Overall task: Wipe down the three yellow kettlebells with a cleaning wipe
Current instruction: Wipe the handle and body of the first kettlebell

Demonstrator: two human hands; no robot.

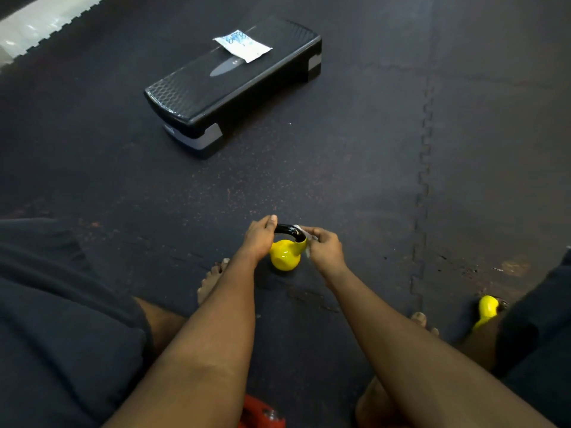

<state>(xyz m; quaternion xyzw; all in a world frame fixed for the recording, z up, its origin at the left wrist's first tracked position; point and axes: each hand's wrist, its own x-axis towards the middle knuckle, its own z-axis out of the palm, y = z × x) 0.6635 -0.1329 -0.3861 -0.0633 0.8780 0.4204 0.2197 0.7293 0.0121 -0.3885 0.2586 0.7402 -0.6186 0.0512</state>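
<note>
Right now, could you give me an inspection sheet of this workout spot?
Surface: dark interlocking floor mats, scuffed.
Job's things: yellow kettlebell between the hands; second kettlebell lower right, half hidden by a leg; third not seen; wipe on the black handle.
Clutter: red object at bottom edge, unclear.
Grips: left hand grips the handle; right hand pinches the wipe.
Cables: nothing seen.
Surroundings: black step platform with a white packet on top.

Dark shorts (61,319) (loose, creased), bare feet (213,281)
</note>
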